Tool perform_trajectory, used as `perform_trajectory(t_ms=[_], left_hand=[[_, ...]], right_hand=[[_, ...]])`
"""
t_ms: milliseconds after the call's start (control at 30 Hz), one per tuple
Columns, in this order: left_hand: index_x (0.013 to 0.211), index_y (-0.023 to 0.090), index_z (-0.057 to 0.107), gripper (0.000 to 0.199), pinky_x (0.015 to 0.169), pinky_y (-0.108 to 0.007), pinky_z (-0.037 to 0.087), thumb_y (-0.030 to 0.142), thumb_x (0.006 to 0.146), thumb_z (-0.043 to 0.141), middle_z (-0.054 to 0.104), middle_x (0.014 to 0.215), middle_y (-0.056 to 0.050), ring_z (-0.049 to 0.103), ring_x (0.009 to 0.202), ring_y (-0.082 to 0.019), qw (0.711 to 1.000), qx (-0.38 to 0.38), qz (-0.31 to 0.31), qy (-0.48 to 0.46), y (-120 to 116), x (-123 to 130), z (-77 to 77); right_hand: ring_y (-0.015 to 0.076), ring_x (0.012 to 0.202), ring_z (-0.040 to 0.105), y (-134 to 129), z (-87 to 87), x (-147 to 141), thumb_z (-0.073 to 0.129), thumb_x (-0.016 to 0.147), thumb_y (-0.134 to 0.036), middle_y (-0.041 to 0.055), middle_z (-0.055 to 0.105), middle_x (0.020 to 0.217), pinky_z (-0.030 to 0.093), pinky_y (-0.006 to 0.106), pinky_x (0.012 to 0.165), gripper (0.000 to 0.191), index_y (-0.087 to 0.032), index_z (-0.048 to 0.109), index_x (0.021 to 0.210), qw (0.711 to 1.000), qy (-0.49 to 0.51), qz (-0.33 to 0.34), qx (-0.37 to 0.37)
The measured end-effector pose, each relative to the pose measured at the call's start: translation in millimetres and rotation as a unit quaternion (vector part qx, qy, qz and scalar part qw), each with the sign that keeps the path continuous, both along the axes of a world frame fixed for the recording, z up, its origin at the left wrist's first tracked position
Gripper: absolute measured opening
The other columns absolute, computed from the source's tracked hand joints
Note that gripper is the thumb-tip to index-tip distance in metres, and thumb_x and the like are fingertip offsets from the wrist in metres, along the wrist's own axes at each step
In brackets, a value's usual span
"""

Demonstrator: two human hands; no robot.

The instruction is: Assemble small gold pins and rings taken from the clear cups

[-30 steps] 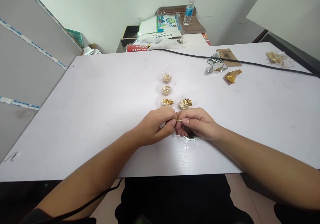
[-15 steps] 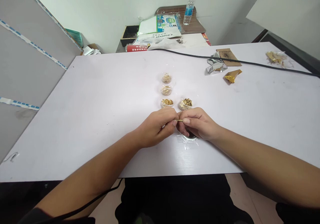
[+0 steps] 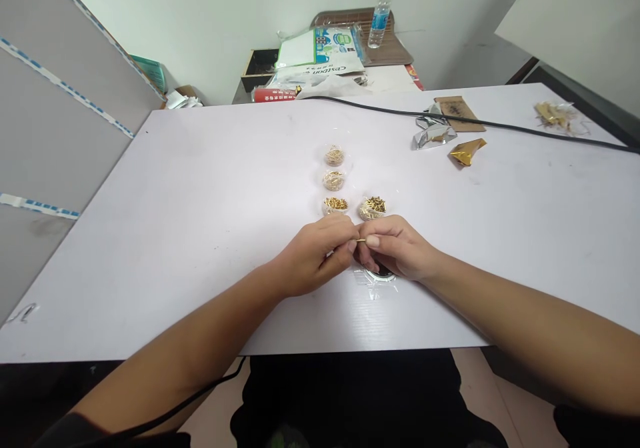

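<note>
My left hand (image 3: 313, 253) and my right hand (image 3: 397, 248) meet fingertip to fingertip near the front middle of the white table (image 3: 200, 208). Between them they pinch a thin gold pin (image 3: 361, 241), each hand gripping one end. Just beyond the hands stand small clear cups of gold parts: one cup (image 3: 372, 207) right above my right hand, another (image 3: 335, 204) above my left, and two more (image 3: 333, 180) (image 3: 334, 155) in a row farther back. A clear plastic piece with a dark ring (image 3: 380, 276) lies under my right hand, mostly hidden.
A black cable (image 3: 500, 126) runs across the far right of the table. Silver and gold foil bags (image 3: 434, 135) (image 3: 466, 151) and a brown card (image 3: 456, 113) lie at the back right. Behind the table are papers (image 3: 320, 55), a water bottle (image 3: 380, 11) and a grey panel on the left.
Hands stay together on the pin; the fingers shifted only slightly, and the view nudged a little to the left.
</note>
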State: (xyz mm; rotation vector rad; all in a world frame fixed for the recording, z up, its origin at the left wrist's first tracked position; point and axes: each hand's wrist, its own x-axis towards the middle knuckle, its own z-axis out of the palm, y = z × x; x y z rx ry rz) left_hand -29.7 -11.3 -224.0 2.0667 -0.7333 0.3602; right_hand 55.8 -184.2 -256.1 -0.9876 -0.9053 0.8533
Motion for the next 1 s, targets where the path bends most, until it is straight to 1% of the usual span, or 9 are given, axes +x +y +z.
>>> perform_trajectory(t_ms=[367,500,600,667,733,800,867,933,1000], left_hand=[[0.077,0.016,0.052,0.023,0.074,-0.026,0.044,0.012,0.096,0.041,0.054,0.07,-0.001,0.047,0.07,-0.012,1.0,0.015,0.014,-0.019,1,2,0.3],[0.076,0.016,0.054,0.025,0.072,-0.027,0.043,0.018,0.097,0.041,0.057,0.07,-0.002,0.049,0.068,-0.012,0.999,-0.014,0.028,0.015,1,0,2.0],[0.078,0.015,0.054,0.028,0.064,-0.025,0.042,0.027,0.1,0.042,0.057,0.07,-0.002,0.05,0.065,-0.011,0.991,-0.075,0.043,0.101,1,-2,4.8],[0.077,0.014,0.053,0.03,0.059,-0.022,0.041,0.031,0.1,0.044,0.055,0.067,-0.001,0.049,0.061,-0.009,0.982,-0.111,0.035,0.146,1,-3,6.6],[0.074,0.014,0.053,0.032,0.057,-0.021,0.04,0.032,0.1,0.046,0.054,0.064,0.0,0.047,0.059,-0.008,0.978,-0.126,0.03,0.165,1,-4,8.0],[0.071,0.013,0.053,0.034,0.057,-0.02,0.04,0.032,0.099,0.048,0.054,0.063,-0.001,0.047,0.058,-0.008,0.978,-0.115,0.034,0.17,1,-4,8.5],[0.071,0.012,0.055,0.036,0.057,-0.02,0.042,0.032,0.099,0.047,0.056,0.062,-0.001,0.049,0.058,-0.008,0.981,-0.093,0.025,0.168,2,-4,8.3],[0.073,0.012,0.059,0.036,0.057,-0.019,0.043,0.032,0.101,0.045,0.057,0.062,-0.002,0.052,0.058,-0.008,0.984,-0.072,0.006,0.164,4,-5,8.0],[0.075,0.012,0.06,0.036,0.056,-0.018,0.043,0.029,0.101,0.042,0.057,0.061,-0.001,0.053,0.056,-0.007,0.99,-0.051,0.001,0.132,5,-6,8.3]], right_hand=[[0.0089,0.05,0.052,1,0.6,0,0.059,0.093,-0.031,0.0007,0.057,0.058,0.04,0.021,0.048,0.028,-0.011,0.065,0.074,1.0,0.017,-0.01,-0.016],[0.0105,0.054,0.054,2,7.5,-7,0.059,0.091,-0.034,0.0023,0.058,0.063,0.043,0.023,0.051,0.028,-0.012,0.062,0.073,0.999,0.04,-0.024,0.022],[0.0097,0.055,0.054,4,10.8,-14,0.062,0.091,-0.038,0.0004,0.056,0.071,0.043,0.023,0.05,0.023,-0.016,0.056,0.085,0.994,-0.022,-0.099,0.046],[0.0084,0.056,0.053,5,11.4,-18,0.068,0.089,-0.03,-0.0012,0.056,0.076,0.043,0.021,0.049,0.021,-0.019,0.053,0.098,0.982,-0.081,-0.169,0.032],[0.0073,0.055,0.052,6,11.3,-20,0.069,0.088,-0.023,-0.0013,0.055,0.076,0.043,0.02,0.049,0.022,-0.02,0.055,0.105,0.969,-0.132,-0.207,0.027],[0.0068,0.055,0.052,8,11.2,-20,0.067,0.089,-0.021,-0.0009,0.055,0.074,0.044,0.02,0.049,0.016,-0.019,0.059,0.103,0.963,-0.157,-0.212,0.053],[0.0078,0.058,0.057,9,11.3,-19,0.067,0.09,-0.021,0.0003,0.056,0.074,0.046,0.02,0.049,0.008,-0.018,0.062,0.095,0.965,-0.146,-0.2,0.088],[0.0091,0.059,0.06,9,12.5,-18,0.069,0.089,-0.023,0.0008,0.056,0.074,0.046,0.02,0.047,0.01,-0.017,0.061,0.088,0.972,-0.115,-0.183,0.096],[0.0084,0.055,0.059,7,15.4,-16,0.069,0.089,-0.028,0.0003,0.056,0.072,0.046,0.019,0.044,0.016,-0.016,0.059,0.084,0.977,-0.086,-0.179,0.075]])
